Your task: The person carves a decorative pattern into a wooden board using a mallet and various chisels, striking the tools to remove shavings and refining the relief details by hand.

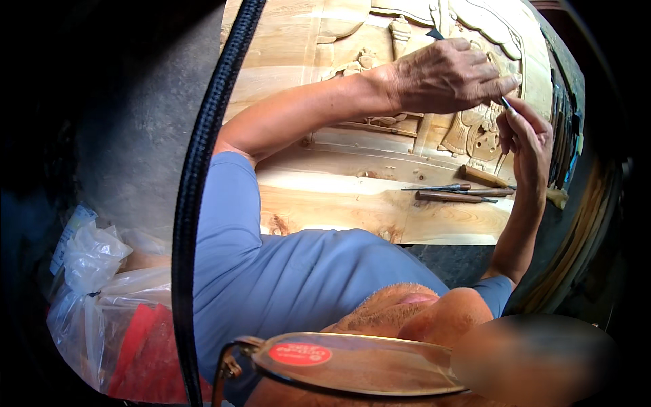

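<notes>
A carved wooden panel (352, 152) of pale wood lies in front of me, with figures and a scalloped border in relief. My left hand (451, 74) reaches across it, fingers closed around a slim carving tool. The dark flat end of the carving tool (435, 33) sticks out beyond the knuckles; most of its length is hidden in the hand. At its other side a short dark metal part shows between the two hands. There my right hand (532, 139) pinches with thumb and fingers, touching that metal part. Its other fingers are curled.
Several wooden-handled chisels (451, 197) lie on the panel's near part, next to a thicker wooden handle (485, 177). More dark tools (561, 129) are lined up along the right edge. A clear plastic bag (95, 298) with red contents stands at lower left. A black braided cord (196, 176) crosses the view.
</notes>
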{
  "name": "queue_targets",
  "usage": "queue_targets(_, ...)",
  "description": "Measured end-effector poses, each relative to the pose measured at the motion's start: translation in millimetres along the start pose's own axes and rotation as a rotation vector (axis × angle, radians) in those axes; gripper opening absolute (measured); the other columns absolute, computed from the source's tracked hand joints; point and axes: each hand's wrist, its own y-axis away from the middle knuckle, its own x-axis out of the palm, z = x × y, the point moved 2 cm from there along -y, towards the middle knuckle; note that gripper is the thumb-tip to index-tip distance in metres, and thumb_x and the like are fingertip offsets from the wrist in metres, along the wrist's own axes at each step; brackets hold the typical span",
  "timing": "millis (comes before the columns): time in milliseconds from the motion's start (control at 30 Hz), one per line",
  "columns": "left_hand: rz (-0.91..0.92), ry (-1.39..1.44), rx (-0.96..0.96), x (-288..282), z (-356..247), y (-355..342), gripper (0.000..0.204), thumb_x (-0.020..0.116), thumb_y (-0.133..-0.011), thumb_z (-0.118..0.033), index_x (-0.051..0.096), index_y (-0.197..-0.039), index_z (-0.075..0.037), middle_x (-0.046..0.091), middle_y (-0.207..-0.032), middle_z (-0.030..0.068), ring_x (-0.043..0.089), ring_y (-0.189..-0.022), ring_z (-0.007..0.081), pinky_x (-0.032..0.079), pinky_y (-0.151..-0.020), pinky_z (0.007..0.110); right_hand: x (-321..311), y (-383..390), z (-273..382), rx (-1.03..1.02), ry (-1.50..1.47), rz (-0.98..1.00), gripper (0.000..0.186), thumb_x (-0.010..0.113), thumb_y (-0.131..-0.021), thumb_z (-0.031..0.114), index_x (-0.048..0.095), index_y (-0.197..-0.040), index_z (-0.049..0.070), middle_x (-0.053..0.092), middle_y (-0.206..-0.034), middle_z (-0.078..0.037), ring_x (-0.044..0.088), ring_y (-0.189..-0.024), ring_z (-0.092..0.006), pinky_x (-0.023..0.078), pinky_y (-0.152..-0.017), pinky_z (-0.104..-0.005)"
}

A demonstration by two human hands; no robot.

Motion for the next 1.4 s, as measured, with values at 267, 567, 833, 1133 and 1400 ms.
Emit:
queue_targets(267,-0.087,-0.074,-0.103,3.9,19.6,13.0,0.021,0.067,-0.088,-0.021,0.069,-0.102,-0.005,0.063,-0.081,0.0045,0.067,-0.080,0.0201,0.051,-0.070,0.035,16.1,-39.3,1.1,-0.126,0.188,0.036,0.025,0.070,-0.100,0.013,0.074,-0.122,0.001,0.071,-0.086,-0.002,0.060,-0.067,-0.0053,0.038,-0.054,-0.0183)
queue_targets(567,-0.038,-0.119,-0.142,10.9,27.9,17.9,0.009,0.063,-0.084,-0.017,0.066,-0.080,-0.009,0.056,-0.083,0.0037,0.062,-0.084,0.0196,0.050,-0.075,0.035,17.6,-54.9,-4.0,-0.219,0.379,0.019,0.026,0.072,-0.096,0.002,0.074,-0.122,-0.001,0.077,-0.109,-0.010,0.071,-0.098,-0.0129,0.057,-0.090,-0.0247)
queue_targets(833,-0.037,-0.109,-0.212,12.6,26.2,24.0,0.009,0.063,-0.084,-0.017,0.065,-0.079,-0.010,0.056,-0.084,0.0041,0.062,-0.085,0.0200,0.050,-0.074,0.036,15.3,-64.2,-2.1,-0.305,0.519,0.053,0.027,0.073,-0.094,0.000,0.075,-0.121,0.000,0.077,-0.113,-0.008,0.070,-0.103,-0.0124,0.056,-0.094,-0.0254)
queue_targets(1133,-0.032,-0.153,-0.215,17.0,26.0,24.6,0.008,0.063,-0.086,-0.017,0.066,-0.085,-0.009,0.058,-0.087,0.0047,0.064,-0.085,0.0202,0.050,-0.075,0.037,6.6,-74.0,-4.4,-0.408,0.580,0.108,0.027,0.074,-0.093,0.001,0.076,-0.120,0.003,0.078,-0.112,-0.007,0.070,-0.104,-0.0115,0.056,-0.095,-0.0263)
queue_targets(1400,-0.080,-0.196,-0.239,18.5,27.3,25.4,0.010,0.063,-0.087,-0.018,0.067,-0.089,-0.009,0.060,-0.090,0.0064,0.064,-0.086,0.0218,0.050,-0.076,0.039,6.1,-83.5,5.9,-0.497,0.612,0.189,0.028,0.073,-0.092,-0.002,0.076,-0.119,0.004,0.078,-0.113,-0.008,0.071,-0.106,-0.0141,0.057,-0.097,-0.0278)
